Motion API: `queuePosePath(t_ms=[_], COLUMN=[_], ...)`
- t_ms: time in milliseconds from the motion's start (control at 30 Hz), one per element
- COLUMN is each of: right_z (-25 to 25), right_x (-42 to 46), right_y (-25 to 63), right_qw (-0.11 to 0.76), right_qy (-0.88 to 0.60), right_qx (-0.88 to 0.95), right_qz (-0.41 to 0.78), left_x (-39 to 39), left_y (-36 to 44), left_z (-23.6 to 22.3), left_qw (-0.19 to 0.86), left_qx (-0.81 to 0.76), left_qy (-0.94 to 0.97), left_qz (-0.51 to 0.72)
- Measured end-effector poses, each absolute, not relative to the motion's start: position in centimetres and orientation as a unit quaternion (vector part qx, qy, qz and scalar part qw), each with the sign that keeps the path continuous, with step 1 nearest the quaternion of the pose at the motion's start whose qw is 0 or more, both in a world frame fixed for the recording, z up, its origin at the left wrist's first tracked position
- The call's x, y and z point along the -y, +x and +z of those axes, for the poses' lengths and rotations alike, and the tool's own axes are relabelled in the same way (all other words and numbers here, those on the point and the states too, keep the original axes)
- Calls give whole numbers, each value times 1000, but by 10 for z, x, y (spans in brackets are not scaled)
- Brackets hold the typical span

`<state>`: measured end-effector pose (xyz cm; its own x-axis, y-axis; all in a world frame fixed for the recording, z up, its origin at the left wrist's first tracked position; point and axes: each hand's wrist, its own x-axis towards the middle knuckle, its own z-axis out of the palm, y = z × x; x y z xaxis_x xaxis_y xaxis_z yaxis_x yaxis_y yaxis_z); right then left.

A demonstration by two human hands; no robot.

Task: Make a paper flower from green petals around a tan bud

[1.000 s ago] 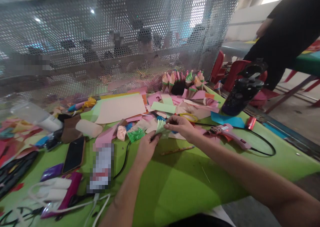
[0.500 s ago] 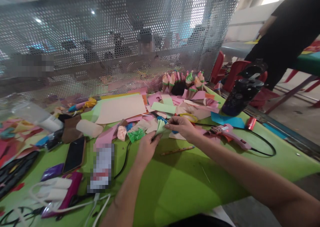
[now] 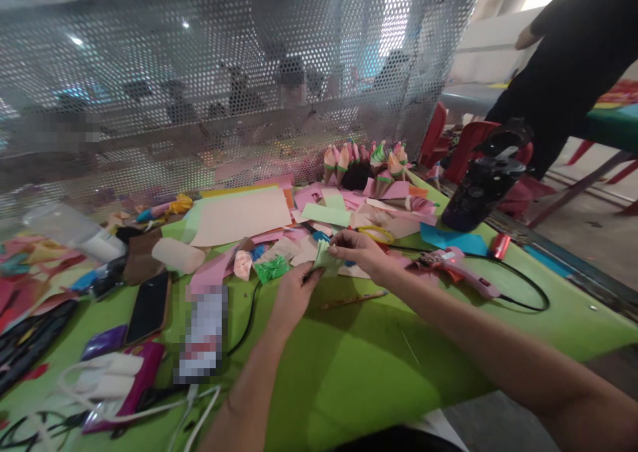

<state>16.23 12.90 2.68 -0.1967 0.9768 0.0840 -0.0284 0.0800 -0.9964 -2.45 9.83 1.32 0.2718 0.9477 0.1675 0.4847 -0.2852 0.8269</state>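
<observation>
A small folded piece of pale green paper [image 3: 326,260] is held above the green tabletop between both hands. My left hand [image 3: 294,292] pinches its lower left side, thumb on the near face. The fingertips of my right hand [image 3: 361,252] grip the upper right edge. Below the paper, a pencil [image 3: 353,300] lies on the table. Just left of my left hand are a crumpled green plastic piece [image 3: 272,269] and a light pink lump [image 3: 243,265]. Behind my right hand, yellow-handled scissors [image 3: 376,232] are partly covered.
A pink glue gun [image 3: 468,272] with a black cable lies at right, near a dark bottle [image 3: 481,189]. Paper cones [image 3: 383,166] cluster at the back by a perforated metal screen [image 3: 199,93]. Phones [image 3: 148,308] and chargers lie left. A person in black [image 3: 578,66] stands beyond.
The pale green paper has turned and spread, showing more of its face below my right fingers. Both hands keep nearly the same place. The person in black has shifted slightly.
</observation>
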Motion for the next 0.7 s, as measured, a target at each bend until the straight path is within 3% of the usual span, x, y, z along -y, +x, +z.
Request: queuePosePath(t_ms=[200, 700], right_z=[31, 27], right_x=[-125, -127], right_y=[161, 161], right_qw=[436, 452], right_qy=[-429, -428], right_qx=[543, 545], right_qz=[575, 562], left_x=[-95, -96], left_y=[-22, -22], left_z=[16, 13], left_qw=[322, 334], left_qx=[-501, -494], left_qy=[742, 737], left_qz=[308, 319])
